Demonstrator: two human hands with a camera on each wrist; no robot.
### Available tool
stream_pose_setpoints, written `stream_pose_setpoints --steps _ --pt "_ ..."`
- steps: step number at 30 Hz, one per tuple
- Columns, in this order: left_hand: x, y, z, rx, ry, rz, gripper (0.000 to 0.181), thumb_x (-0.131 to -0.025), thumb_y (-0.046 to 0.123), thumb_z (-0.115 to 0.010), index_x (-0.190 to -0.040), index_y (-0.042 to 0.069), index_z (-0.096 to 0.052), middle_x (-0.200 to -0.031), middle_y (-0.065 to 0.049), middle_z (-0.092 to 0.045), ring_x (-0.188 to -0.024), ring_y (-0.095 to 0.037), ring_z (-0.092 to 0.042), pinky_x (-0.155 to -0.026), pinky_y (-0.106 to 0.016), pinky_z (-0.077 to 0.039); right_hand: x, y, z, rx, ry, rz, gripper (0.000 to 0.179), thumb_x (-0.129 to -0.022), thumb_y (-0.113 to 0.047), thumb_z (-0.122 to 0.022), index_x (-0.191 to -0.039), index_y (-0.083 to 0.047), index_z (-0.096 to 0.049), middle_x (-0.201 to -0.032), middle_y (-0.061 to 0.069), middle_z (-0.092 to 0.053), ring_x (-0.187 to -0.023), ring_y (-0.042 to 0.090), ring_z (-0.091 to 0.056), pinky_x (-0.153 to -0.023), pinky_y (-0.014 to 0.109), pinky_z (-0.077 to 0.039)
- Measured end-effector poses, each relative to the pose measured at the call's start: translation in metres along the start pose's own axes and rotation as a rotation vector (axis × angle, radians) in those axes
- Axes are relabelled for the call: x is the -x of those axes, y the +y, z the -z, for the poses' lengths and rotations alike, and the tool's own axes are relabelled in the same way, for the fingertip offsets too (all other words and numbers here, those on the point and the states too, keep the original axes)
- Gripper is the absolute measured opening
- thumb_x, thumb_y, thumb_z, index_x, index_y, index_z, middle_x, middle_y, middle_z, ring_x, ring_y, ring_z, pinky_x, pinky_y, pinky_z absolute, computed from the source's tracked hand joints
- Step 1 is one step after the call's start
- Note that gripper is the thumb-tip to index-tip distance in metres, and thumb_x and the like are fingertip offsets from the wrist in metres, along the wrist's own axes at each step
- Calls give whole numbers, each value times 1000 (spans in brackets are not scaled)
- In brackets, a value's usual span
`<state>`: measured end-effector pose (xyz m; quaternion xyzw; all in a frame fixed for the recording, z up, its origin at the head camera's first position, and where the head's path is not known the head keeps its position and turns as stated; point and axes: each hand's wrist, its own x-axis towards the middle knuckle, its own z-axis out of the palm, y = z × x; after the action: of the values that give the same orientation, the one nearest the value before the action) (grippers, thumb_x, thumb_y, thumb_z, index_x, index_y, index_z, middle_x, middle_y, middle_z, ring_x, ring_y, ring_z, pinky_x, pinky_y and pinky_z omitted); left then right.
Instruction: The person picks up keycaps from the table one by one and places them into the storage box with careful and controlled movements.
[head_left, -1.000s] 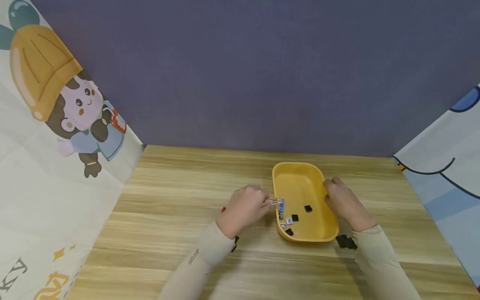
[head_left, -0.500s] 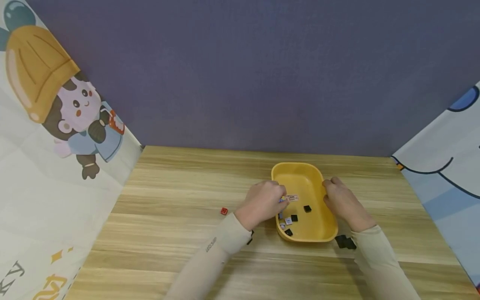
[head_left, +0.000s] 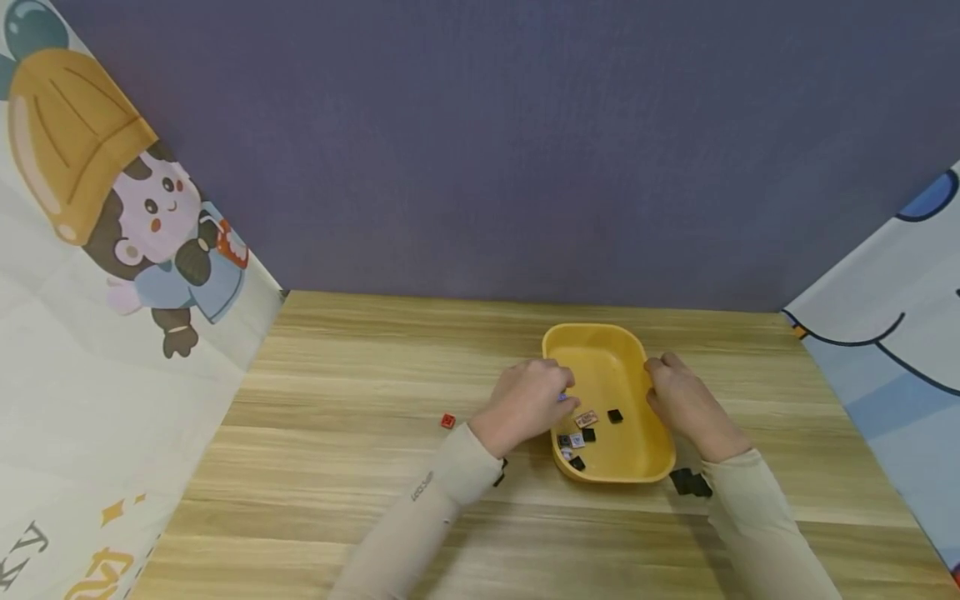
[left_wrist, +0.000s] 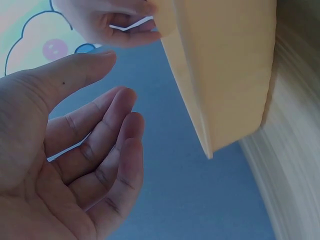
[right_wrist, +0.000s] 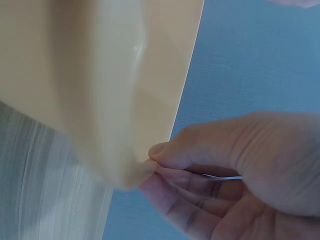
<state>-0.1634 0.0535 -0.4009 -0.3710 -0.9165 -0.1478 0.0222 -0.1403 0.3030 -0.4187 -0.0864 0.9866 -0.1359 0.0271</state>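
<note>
A yellow bin stands on the table, tilted in neither direction that I can make out. My right hand pinches its right rim between thumb and fingers, plain in the right wrist view. Over the left rim hovers my left hand, its fingers loosely bent with nothing between them in the left wrist view. Inside the bin lie a pale orange printed tile, a white printed tile, a black piece and several other small pieces. Something blue near the left fingers is mostly hidden.
Left of the bin, a small red brick lies on the wooden table. A dark piece shows partly behind the left sleeve, and flat black pieces lie beside the right sleeve. A grey-blue wall rises behind.
My left hand has moved right, over the bin's left rim, and let go of the pale orange printed tile, which now lies in the bin. The right hand keeps its hold on the rim.
</note>
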Motion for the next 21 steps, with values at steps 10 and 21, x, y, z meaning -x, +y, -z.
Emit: stream_pose_setpoints --steps 10,21 --pt "32 -29 18 57 91 62 14 -92 27 -73 -96 15 -77 -88 4 -70 -76 -12 -64 -62 -26 -53 -2 -1 1 13 14 15 18 -88 11 -56 -105 15 -56 -85 17 -46 -69 25 -46 -57 36 -46" --pt "78 -59 29 86 155 204 18 -89 25 -77 -100 11 -78 -90 3 -70 -81 -15 -65 -65 -32 -55 0 -3 3 7 -4 1 20 -89 11 -56 -108 17 -56 -87 19 -47 -70 26 -48 -58 37 -47"
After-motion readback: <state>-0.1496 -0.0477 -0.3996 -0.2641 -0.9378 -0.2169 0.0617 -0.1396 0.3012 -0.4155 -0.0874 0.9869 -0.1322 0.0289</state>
